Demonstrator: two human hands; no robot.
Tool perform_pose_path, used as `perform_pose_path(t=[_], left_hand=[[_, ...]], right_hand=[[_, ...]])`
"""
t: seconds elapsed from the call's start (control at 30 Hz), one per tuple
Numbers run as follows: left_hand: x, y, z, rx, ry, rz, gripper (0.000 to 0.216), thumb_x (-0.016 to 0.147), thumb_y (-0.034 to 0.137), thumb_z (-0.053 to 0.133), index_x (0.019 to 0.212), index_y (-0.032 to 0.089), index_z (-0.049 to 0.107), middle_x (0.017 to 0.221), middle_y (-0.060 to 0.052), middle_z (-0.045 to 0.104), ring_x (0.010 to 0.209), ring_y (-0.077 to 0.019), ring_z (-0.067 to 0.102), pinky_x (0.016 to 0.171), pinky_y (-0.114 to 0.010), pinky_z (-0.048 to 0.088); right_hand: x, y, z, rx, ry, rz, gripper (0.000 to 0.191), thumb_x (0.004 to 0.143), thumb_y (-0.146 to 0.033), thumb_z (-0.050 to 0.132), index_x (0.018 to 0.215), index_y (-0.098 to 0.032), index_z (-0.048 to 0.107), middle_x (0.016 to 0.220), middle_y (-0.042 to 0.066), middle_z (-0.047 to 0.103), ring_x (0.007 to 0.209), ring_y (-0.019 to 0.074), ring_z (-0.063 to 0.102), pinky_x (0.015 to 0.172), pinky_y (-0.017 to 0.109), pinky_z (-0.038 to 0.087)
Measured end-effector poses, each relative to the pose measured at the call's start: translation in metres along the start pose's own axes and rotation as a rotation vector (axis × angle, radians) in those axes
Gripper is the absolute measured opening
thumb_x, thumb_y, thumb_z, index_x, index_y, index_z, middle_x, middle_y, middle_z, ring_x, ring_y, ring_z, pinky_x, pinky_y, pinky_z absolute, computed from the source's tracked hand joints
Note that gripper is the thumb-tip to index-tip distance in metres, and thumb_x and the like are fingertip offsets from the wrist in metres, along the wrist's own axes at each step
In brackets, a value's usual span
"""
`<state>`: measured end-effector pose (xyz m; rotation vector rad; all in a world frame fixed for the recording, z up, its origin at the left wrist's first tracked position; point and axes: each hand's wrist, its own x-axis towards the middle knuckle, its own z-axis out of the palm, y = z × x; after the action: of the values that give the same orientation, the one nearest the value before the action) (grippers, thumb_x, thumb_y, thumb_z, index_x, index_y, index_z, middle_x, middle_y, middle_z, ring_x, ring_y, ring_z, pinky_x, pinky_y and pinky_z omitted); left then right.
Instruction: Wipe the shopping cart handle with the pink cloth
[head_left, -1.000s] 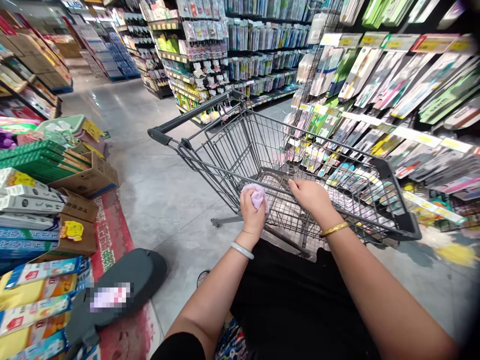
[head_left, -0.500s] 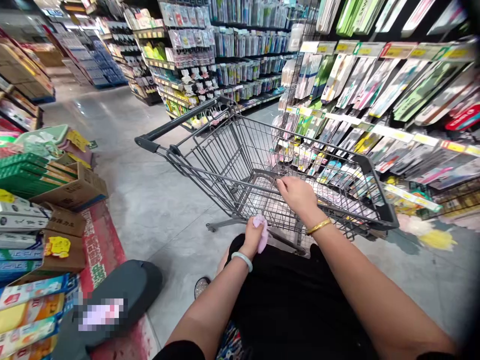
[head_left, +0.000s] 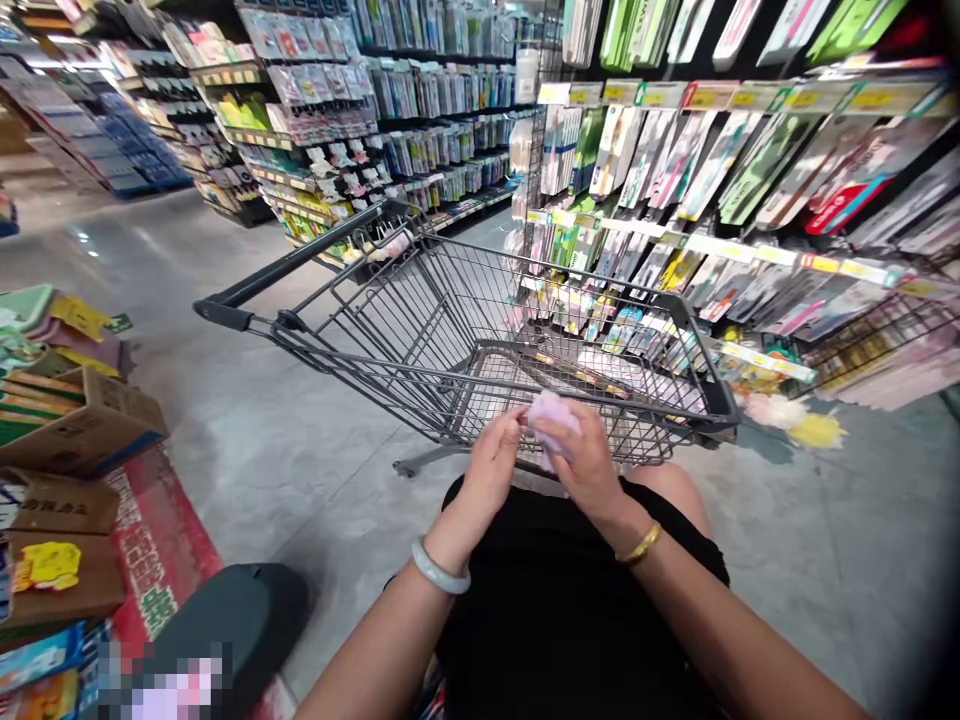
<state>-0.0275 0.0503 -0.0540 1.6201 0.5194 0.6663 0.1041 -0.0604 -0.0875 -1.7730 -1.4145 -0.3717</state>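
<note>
A crumpled light-purple cloth [head_left: 553,412] is between my two hands, above the near side of the shopping cart. My right hand [head_left: 589,462], with a gold bracelet at its wrist, has its fingers curled round the cloth. On the other side, my left hand [head_left: 489,470] is closed, thumb and fingertips together at the cloth's left edge; a pale bangle circles this wrist. The fingers partly hide the cloth. The dark wire shopping cart [head_left: 360,365] stands just in front of me, its handle to the left.
Racks of hanging packaged goods [head_left: 690,180] rise behind the cart and to the right. Cardboard boxes of goods [head_left: 112,425] line the left. A dark grey rounded object [head_left: 255,610], partly pixelated, is at lower left. Grey floor [head_left: 217,430] runs between.
My right hand has left the cart's near side and joined my left hand at the cloth, which is now higher up. The view has turned right.
</note>
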Motion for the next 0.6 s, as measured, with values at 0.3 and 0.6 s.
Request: perform_pose_path(t=[0.3,0.6], left_hand=[[0.057,0.029,0.048,0.927,-0.066,0.582,0.031,0.099,0.036,0.042,0.122,0.024,0.057,0.121,-0.005,0.064,0.118,-0.0221,0.051,0.109,-0.043,0.029],[0.06,0.014,0.059,1.161,-0.014,0.574,0.028,0.099,0.038,0.039,0.104,0.023,0.062,0.092,-0.006,0.064,0.093,-0.0245,0.052,0.091,-0.042,0.032]], right_hand=[[-0.048,0.067,0.005,-0.386,-0.104,-0.144,0.028,0.089,-0.012,0.058,0.1,-0.032,0.074,0.119,0.003,0.065,0.115,0.0236,0.047,0.094,0.04,0.039],[-0.035,0.055,-0.012,-0.377,-0.067,-0.091,0.028,0.091,-0.014,0.055,0.104,-0.031,0.073,0.124,0.003,0.064,0.118,0.0231,0.045,0.099,0.04,0.035]])
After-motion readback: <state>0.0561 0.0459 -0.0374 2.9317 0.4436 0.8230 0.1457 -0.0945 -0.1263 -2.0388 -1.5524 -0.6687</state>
